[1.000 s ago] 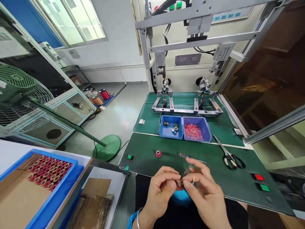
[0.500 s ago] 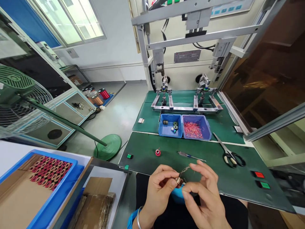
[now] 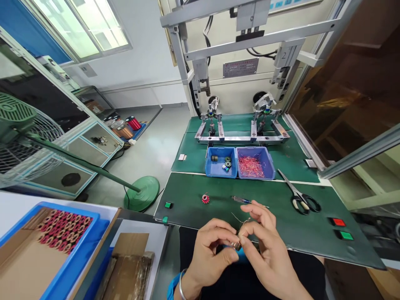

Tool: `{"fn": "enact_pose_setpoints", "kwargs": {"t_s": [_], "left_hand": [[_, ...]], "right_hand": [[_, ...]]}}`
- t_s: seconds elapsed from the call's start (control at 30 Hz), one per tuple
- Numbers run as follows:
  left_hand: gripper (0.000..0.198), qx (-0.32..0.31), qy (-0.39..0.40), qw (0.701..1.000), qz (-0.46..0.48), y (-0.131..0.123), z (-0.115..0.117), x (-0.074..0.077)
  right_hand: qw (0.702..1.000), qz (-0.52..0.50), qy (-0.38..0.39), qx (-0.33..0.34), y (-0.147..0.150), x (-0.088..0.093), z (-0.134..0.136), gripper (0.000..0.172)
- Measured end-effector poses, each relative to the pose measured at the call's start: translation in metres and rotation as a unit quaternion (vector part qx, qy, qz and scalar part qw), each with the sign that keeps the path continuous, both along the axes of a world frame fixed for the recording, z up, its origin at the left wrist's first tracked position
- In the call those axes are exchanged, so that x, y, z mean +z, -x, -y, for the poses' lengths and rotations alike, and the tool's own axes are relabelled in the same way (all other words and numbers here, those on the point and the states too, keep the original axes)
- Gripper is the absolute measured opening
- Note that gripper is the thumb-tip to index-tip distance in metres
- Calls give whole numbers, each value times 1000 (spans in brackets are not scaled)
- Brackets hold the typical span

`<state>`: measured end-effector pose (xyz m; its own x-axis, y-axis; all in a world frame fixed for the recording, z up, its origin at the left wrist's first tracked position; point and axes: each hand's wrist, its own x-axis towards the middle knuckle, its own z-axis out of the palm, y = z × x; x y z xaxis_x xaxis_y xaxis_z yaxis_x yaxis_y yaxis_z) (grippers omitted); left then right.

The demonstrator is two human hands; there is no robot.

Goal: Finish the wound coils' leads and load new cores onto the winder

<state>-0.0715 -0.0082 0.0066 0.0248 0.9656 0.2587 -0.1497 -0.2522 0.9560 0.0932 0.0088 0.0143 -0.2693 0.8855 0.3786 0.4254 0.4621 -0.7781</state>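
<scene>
My left hand [image 3: 210,248] pinches a small wound coil part [image 3: 236,245] at the near edge of the green bench mat [image 3: 281,225]. My right hand [image 3: 264,241] meets it from the right, thumb and forefinger closed on the same part, other fingers raised. Thin wire ends [image 3: 238,218] stick up from the part. A red wound coil [image 3: 205,198] lies on the mat beyond my left hand. A slim screwdriver [image 3: 246,201] lies just past my right fingers.
Two blue bins stand at the mat's far edge: the left bin [image 3: 220,162] holds a few small parts, the right bin [image 3: 255,163] red wire pieces. Scissors [image 3: 299,197] lie right. Winding machine [image 3: 239,125] behind. Red and green buttons [image 3: 343,228] right. Fan [image 3: 25,137] and blue tray of coils [image 3: 59,233] left.
The view tipped down a little. My hands dropped slightly toward me and closed in together on the coil part; the wire ends now stand up behind my right fingers.
</scene>
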Motion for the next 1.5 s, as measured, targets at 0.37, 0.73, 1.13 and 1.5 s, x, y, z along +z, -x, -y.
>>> {"fn": "enact_pose_setpoints", "kwargs": {"t_s": [0.37,0.73,1.13,1.5], "left_hand": [[28,-134,199,919,312,-11,-1,-11],[25,-234,275,853,377,-9,-3,-17],[43,-285,289,863,302,-9,-11,-14],[34,-284,255,908,171,-9,-18,-3]], "right_hand": [[984,-141,-83,-69,2,-16,0,12],[976,-120,75,166,-21,-10,-26,25],[981,-141,108,82,-10,-4,-14,33],[978,-155,141,25,-10,4,-10,34]]}}
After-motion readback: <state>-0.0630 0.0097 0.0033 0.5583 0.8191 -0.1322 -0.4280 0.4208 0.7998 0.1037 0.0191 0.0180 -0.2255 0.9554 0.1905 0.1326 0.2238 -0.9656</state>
